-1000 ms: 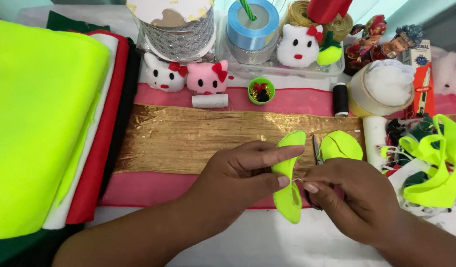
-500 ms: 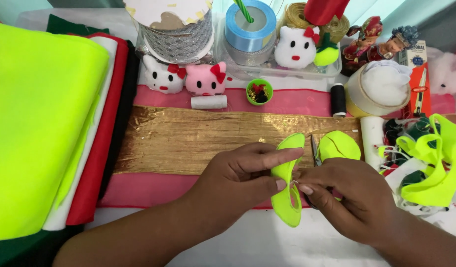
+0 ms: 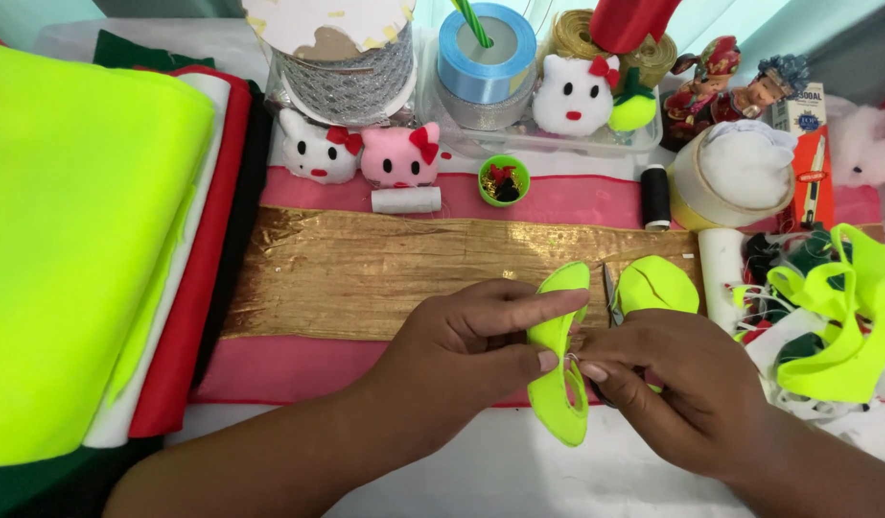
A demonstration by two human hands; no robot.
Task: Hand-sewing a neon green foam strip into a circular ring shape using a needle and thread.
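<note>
My left hand [image 3: 471,345] pinches a folded neon-yellow felt piece [image 3: 558,384] between thumb and fingers, over the gold fabric strip [image 3: 385,273]. My right hand [image 3: 682,388] presses against the same piece from the right, with a small metal needle or pin at its fingertips near the felt's middle. A second neon-yellow felt piece [image 3: 658,283] lies just behind my right hand, and the tips of small scissors [image 3: 610,293] show beside it.
Stacked felt sheets [image 3: 88,240] in neon yellow, white, red and black fill the left. Neon felt scraps [image 3: 840,307] pile at the right. Behind are plush cat heads [image 3: 395,153], a white thread spool [image 3: 406,200], a black spool [image 3: 655,195], ribbon rolls [image 3: 486,62] and figurines [image 3: 730,82].
Both hands have stayed in the same spot on the felt piece; my right fingers have shifted slightly at its middle.
</note>
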